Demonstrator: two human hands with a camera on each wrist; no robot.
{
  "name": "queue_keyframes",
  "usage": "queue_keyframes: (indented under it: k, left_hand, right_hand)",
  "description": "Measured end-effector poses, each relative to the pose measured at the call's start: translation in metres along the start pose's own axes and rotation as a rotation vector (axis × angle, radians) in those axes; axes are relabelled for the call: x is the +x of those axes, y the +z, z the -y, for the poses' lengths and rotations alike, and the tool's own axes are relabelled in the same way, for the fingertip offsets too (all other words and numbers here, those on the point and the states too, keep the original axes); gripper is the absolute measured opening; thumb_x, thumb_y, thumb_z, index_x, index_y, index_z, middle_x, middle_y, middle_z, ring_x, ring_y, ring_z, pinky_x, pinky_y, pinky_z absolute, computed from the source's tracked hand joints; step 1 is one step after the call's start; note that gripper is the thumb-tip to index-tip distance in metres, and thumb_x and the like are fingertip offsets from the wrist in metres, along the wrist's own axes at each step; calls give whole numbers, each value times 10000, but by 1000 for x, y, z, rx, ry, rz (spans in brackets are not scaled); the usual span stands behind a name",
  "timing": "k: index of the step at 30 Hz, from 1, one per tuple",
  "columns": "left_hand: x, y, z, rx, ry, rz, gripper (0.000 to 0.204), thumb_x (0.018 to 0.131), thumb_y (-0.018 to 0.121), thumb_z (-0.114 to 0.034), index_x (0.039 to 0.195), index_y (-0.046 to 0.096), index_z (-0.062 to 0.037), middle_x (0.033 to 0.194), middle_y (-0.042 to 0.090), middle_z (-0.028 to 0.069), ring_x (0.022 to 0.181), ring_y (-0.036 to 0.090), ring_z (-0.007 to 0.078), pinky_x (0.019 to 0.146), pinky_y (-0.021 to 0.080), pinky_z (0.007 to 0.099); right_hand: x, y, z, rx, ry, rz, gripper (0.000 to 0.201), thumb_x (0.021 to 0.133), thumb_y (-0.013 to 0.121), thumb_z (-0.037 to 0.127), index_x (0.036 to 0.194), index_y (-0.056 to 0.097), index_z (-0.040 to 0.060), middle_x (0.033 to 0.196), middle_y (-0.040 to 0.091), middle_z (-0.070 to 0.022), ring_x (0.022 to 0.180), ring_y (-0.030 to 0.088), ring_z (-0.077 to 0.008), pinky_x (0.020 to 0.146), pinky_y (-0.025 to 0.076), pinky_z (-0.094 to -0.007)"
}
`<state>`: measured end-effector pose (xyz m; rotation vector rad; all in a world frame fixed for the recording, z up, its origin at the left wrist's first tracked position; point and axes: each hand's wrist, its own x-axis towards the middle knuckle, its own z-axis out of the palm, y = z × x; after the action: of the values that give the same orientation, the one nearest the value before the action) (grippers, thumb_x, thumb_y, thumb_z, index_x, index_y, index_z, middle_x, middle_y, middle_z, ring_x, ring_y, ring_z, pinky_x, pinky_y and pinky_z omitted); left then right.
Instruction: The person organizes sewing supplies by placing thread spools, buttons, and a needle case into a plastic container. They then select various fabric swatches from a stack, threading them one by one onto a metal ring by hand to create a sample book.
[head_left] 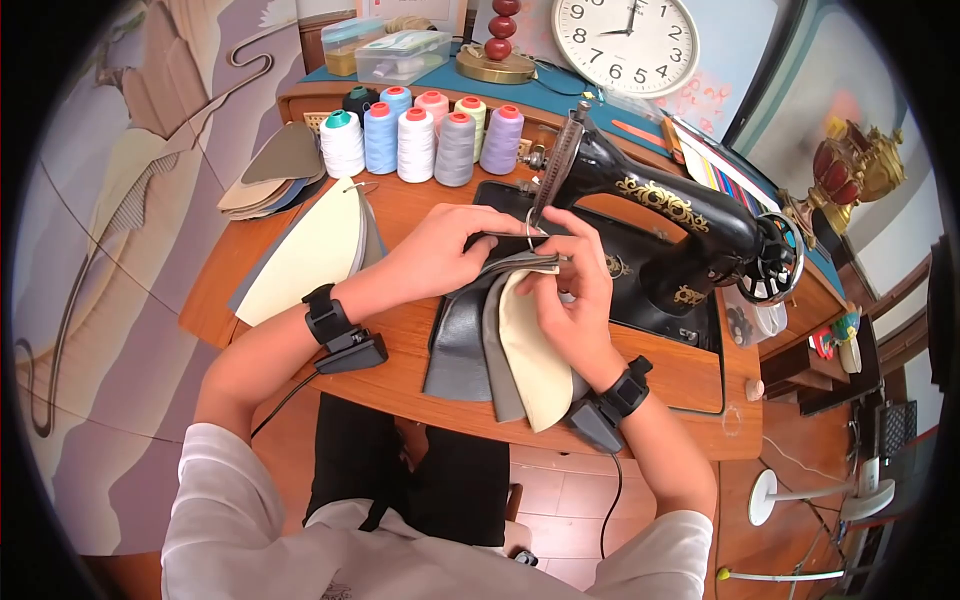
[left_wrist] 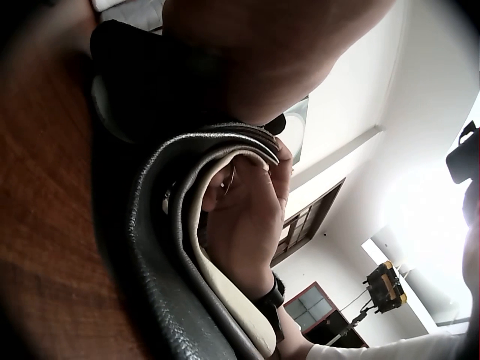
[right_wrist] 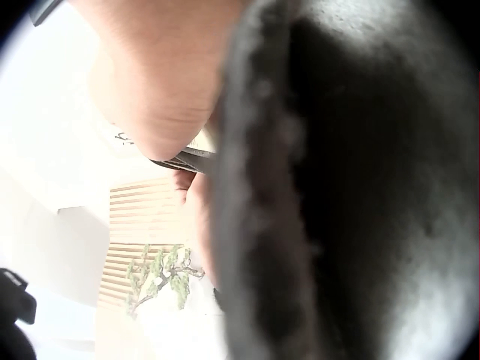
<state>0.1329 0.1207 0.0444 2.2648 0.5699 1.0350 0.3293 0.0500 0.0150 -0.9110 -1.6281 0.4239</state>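
Observation:
Over the table's front part, both hands hold a fanned stack of leather swatches (head_left: 462, 345) in black, grey and cream, gathered at a metal ring (head_left: 531, 232). My left hand (head_left: 440, 250) pinches the black end of the stack between thumb and fingers. The right hand (head_left: 575, 300) grips the stack near the ring, its fingertips close to the metal. In the left wrist view the swatches (left_wrist: 169, 247) bend in a curve, with the right hand (left_wrist: 244, 225) at the inner cream piece. A dark, blurred leather edge (right_wrist: 259, 195) fills much of the right wrist view.
A black sewing machine (head_left: 680, 200) stands just behind and right of the hands. Several thread spools (head_left: 416, 145) line the table's back. Another ringed swatch set (head_left: 310, 250) lies left on the wooden table (head_left: 215, 290), with a further swatch pile (head_left: 275, 175) behind it.

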Motion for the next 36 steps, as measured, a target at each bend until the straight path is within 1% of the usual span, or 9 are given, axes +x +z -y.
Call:
queue_keyframes:
  k: [5, 13, 20, 23, 26, 28, 30, 32, 36]
  left_hand:
    - [-5, -5, 12, 148, -22, 92, 393, 734, 514, 115, 1063, 712, 30, 1064, 716, 193, 974, 682, 385, 851, 538, 393]
    - [-12, 0, 20, 220, -147, 187, 341, 722, 506, 95, 995, 705, 54, 1004, 699, 231, 958, 664, 424, 851, 535, 443]
    - [-5, -7, -1, 341, -270, 336, 353, 742, 543, 29, 1054, 708, 14, 1021, 707, 217, 982, 663, 424, 865, 537, 478]
    - [-2, -24, -23, 464, -286, 486, 396, 776, 553, -9, 1149, 685, -19, 1086, 709, 196, 1035, 660, 396, 880, 542, 484]
    - [-9, -50, -26, 484, -172, 580, 378, 835, 605, -69, 1205, 656, -11, 1110, 714, 180, 1034, 680, 359, 862, 556, 460]
    - [-13, -77, -16, 125, -93, 591, 296, 900, 647, -143, 1154, 672, 8, 991, 736, 137, 923, 717, 265, 782, 564, 404]
    - [-9, -117, -32, -229, -517, 681, 225, 943, 656, -182, 1080, 696, -8, 827, 700, 53, 771, 675, 125, 690, 533, 291]
    - [-15, -155, -27, -170, -624, 434, 168, 962, 639, -190, 1013, 716, -49, 726, 611, -27, 646, 572, 42, 600, 466, 226]
    - [-34, -223, 34, 73, -827, -117, 190, 958, 612, -216, 972, 720, -60, 654, 519, -59, 594, 470, 36, 522, 382, 222]
  right_hand:
    - [-3, 4, -9, 61, 36, 7, 281, 834, 539, -138, 1068, 575, 14, 1255, 592, -133, 755, 615, -65, 640, 521, -241]
    - [-3, 7, 4, 214, 123, -72, 344, 890, 508, -110, 1209, 517, 19, 1182, 608, -119, 961, 697, -137, 781, 570, -268]
    - [3, 4, 4, 0, -20, -5, 319, 844, 507, -124, 1112, 599, 22, 1121, 611, -82, 836, 637, -95, 673, 513, -219]
    - [2, 2, 2, -67, -78, -19, 314, 814, 508, -134, 1059, 615, 31, 1107, 607, -74, 687, 496, -69, 584, 419, -209]
    - [3, 2, 1, -76, -79, -10, 316, 806, 507, -135, 1054, 610, 31, 1104, 610, -75, 672, 483, -70, 580, 411, -215]
    - [2, 3, 1, -50, -63, -12, 319, 803, 506, -134, 1056, 608, 31, 1101, 613, -75, 671, 484, -69, 582, 412, -215]
    - [2, 3, 2, -22, -42, -20, 323, 800, 504, -133, 1058, 607, 31, 1098, 616, -75, 670, 485, -69, 584, 414, -216]
    - [2, 2, 3, -33, -30, 1, 324, 801, 498, -133, 1061, 605, 28, 1102, 616, -73, 671, 486, -69, 589, 417, -216]
    - [1, 2, 2, -11, -14, 2, 323, 803, 493, -133, 1063, 604, 25, 1107, 616, -70, 673, 488, -68, 589, 416, -213]
